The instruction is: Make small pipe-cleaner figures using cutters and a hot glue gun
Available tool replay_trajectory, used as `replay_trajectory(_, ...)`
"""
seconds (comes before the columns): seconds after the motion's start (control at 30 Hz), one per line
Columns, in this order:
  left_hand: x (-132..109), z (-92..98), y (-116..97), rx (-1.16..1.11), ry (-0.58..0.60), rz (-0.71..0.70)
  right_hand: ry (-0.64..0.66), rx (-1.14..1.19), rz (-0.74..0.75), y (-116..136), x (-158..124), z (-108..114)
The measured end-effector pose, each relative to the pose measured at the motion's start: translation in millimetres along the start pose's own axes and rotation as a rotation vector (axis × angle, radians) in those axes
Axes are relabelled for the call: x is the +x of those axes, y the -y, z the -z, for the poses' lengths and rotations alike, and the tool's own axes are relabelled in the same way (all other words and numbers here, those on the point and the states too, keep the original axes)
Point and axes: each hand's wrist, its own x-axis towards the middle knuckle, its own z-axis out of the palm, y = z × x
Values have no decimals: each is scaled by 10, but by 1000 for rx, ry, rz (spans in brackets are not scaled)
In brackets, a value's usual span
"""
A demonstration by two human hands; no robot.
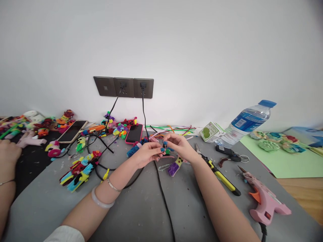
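Note:
My left hand (148, 155) and my right hand (178, 144) meet above the grey mat (141, 208), fingers pinched together on a small colourful fuzzy craft piece (167, 150) with a pink clip part. Both hands are closed on it. Just below them lie a purple and yellow fuzzy piece (175, 166) and a silvery strip (164, 166). A black cable (161, 191) runs under my hands toward me.
A pink glue gun (264, 200) lies at the right, yellow-handled pliers (219, 174) beside it. A water bottle (246, 122), car key (228, 153), two phones (134, 133) (72, 131) and several fuzzy ornaments (78, 171) lie around. Another person's hand (8, 153) is at far left.

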Motion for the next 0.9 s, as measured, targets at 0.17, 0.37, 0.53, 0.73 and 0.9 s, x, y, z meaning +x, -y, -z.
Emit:
replay_trajectory(0.17,-5,-6,5,-12,0,16,16,-64,-13,-35,0,20)
replay_trajectory(0.37,-14,-25,-16,-5,-60,26,0,-54,-34,7,-6,32)
replay_trajectory(0.53,-28,-54,-28,-15,-64,-20,15,30,-28,-9,-7,67)
replay_trajectory(0.73,-54,-108,-42,-23,-21,-4,92,184,-66,-90,-24,97)
replay_trajectory(0.9,-112,-133,-100,73,75,-11,165,289,-111,-63,-53,95)
